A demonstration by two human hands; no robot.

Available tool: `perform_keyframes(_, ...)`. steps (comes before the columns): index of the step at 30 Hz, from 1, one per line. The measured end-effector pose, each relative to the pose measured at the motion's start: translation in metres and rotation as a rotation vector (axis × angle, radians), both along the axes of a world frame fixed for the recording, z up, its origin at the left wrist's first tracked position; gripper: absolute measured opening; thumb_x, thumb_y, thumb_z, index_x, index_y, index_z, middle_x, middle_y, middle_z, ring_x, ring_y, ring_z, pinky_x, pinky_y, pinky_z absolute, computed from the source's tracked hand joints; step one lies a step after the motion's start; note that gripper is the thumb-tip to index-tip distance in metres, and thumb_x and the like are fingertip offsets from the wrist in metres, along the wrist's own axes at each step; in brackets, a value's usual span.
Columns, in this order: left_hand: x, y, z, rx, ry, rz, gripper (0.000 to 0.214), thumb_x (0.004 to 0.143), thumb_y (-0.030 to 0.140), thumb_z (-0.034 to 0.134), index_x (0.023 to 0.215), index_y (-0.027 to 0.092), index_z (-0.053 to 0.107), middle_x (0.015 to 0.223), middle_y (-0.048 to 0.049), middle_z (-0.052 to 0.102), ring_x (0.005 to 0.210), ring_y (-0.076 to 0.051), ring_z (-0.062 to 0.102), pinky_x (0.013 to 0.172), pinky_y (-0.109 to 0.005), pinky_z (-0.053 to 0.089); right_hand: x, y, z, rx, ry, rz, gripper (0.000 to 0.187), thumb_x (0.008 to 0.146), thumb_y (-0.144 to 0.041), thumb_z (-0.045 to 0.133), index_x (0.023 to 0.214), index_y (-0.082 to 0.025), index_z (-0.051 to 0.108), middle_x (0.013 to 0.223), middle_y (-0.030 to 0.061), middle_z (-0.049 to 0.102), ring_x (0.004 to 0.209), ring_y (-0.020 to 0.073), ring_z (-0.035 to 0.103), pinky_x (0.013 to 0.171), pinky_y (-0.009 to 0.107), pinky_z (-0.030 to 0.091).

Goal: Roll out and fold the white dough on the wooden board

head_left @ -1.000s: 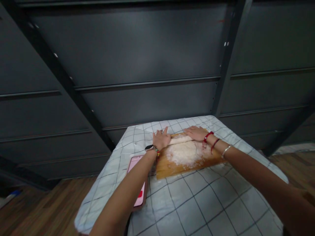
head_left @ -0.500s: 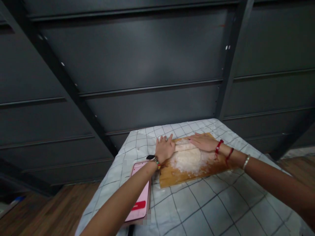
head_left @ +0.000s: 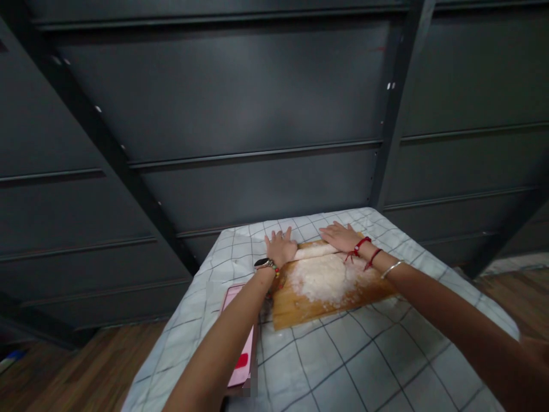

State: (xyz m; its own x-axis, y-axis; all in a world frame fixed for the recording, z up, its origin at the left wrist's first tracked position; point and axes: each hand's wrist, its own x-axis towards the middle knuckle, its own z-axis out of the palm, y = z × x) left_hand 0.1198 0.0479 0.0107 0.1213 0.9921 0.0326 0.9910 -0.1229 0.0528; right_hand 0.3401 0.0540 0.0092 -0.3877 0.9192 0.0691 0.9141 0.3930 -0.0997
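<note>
A pale, floury rolling pin [head_left: 316, 251] lies crosswise near the far edge of a wooden board [head_left: 295, 313]. My left hand [head_left: 281, 248] rests on its left end, palm down, fingers stretched out and spread. On the right end lies my right hand [head_left: 340, 236], flat, with its fingers extended past the pin. Neither hand is wrapped round the pin. On the near side of the pin a flattened piece of white dough [head_left: 325, 277] sits on the board, with loose flour scattered about it.
A pink-screened phone [head_left: 241, 373] lies left of the board, partly hidden by my left forearm. The table has a white checked cloth [head_left: 343, 357]. Behind it stands a dark metal panel wall [head_left: 257, 103]. Wooden flooring [head_left: 107, 355] shows at the left.
Both hands and the rolling pin have moved away from me, toward the board's far edge. More of the dough is uncovered. The camera view has shifted slightly.
</note>
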Motion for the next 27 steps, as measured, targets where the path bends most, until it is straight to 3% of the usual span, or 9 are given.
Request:
perform_keyframes(3,0.001,-0.017,-0.003,0.107,-0.007,-0.055,0.059,0.089,0.034,0.021,0.146,0.022,0.021,0.145,-0.0112,0.035,0.137,-0.03,0.022,0.11,-0.052,0.012,0.002,-0.016,0.0,0.048,0.003,-0.006,0.056,0.094,-0.052,0.019,0.136,-0.025,0.044,0.14,0.0091,0.043,0.133,0.034,0.026,0.101,0.065,0.019)
perform_keyframes(6,0.001,-0.023,-0.004,0.077,-0.025,-0.034,0.058,0.089,0.035,0.021,0.146,0.022,0.022,0.145,-0.0106,0.036,0.137,-0.029,0.023,0.11,-0.051,0.013,0.008,-0.03,0.004,0.132,0.064,0.171,0.053,0.094,-0.05,0.025,0.133,-0.021,0.048,0.132,0.0101,0.051,0.129,0.0281,0.034,0.104,0.052,0.027)
perform_keyframes(10,0.0,-0.009,-0.003,-0.084,-0.076,0.025,0.062,0.087,0.039,0.024,0.147,0.024,0.019,0.148,-0.0093,0.031,0.138,-0.031,0.02,0.11,-0.052,0.013,0.017,-0.036,0.007,0.216,0.155,0.442,0.048,0.091,-0.046,0.042,0.13,-0.021,0.052,0.128,0.011,0.053,0.122,0.0228,0.042,0.103,0.043,0.033)
perform_keyframes(14,-0.002,0.009,-0.004,-0.173,-0.093,0.041,0.066,0.084,0.042,0.029,0.147,0.025,0.017,0.149,-0.0106,0.029,0.138,-0.032,0.019,0.109,-0.054,0.013,0.021,-0.032,0.0,0.257,0.154,0.565,0.038,0.092,-0.04,0.043,0.12,-0.023,0.06,0.117,0.0102,0.059,0.112,0.0217,0.05,0.098,0.043,0.039)
perform_keyframes(20,-0.003,0.019,-0.002,-0.251,-0.06,0.033,0.061,0.083,0.045,0.032,0.142,0.027,0.031,0.147,-0.0114,0.032,0.136,-0.034,0.024,0.104,-0.059,0.019,0.019,-0.026,-0.011,0.345,0.168,0.608,0.035,0.094,-0.036,0.038,0.114,-0.02,0.063,0.109,0.0094,0.061,0.104,0.0186,0.054,0.092,0.036,0.045)
perform_keyframes(23,-0.002,0.023,-0.001,-0.259,-0.051,0.055,0.059,0.082,0.045,0.032,0.137,0.026,0.039,0.145,-0.0137,0.034,0.134,-0.035,0.027,0.103,-0.059,0.021,0.015,-0.024,-0.011,0.354,0.132,0.537,0.036,0.093,-0.04,0.04,0.113,-0.019,0.062,0.11,0.0099,0.061,0.1,0.0199,0.056,0.087,0.035,0.047)
perform_keyframes(27,-0.001,0.029,-0.003,-0.262,-0.042,0.077,0.06,0.082,0.045,0.033,0.138,0.025,0.037,0.147,-0.0142,0.031,0.135,-0.036,0.025,0.102,-0.06,0.021,0.007,-0.021,-0.01,0.327,0.106,0.471,0.037,0.092,-0.044,0.042,0.108,-0.017,0.063,0.1,0.009,0.063,0.09,0.0201,0.059,0.078,0.032,0.049)
